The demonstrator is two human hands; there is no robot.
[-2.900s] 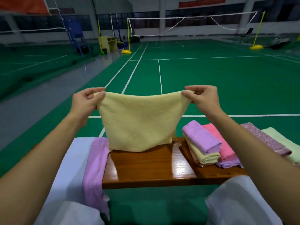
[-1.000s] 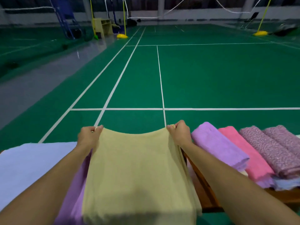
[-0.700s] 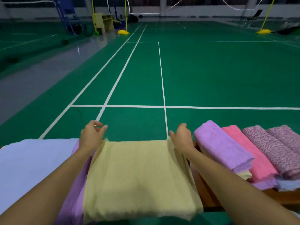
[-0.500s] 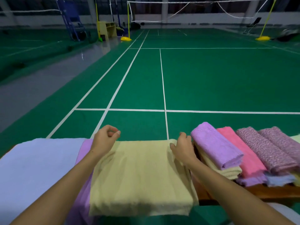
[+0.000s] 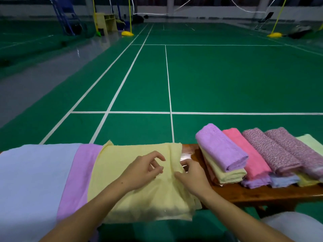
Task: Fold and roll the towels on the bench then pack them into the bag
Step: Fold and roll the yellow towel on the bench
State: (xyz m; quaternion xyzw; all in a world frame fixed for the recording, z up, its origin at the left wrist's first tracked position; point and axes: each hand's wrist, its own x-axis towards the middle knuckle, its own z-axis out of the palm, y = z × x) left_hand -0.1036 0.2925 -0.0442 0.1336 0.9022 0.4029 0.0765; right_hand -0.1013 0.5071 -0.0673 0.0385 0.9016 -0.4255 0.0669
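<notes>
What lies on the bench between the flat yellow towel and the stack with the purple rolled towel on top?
In the head view, only a bare strip of the wooden bench lies between the yellow towel and the purple rolled towel; the right hand partly covers it.

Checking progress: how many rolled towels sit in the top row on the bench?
5: purple, pink, two speckled mauve, and pale green at the right edge. More may lie beyond the frame.

Left hand [image 5: 143, 170] and right hand [image 5: 192, 175] close together, fingers loosely curled.
</notes>
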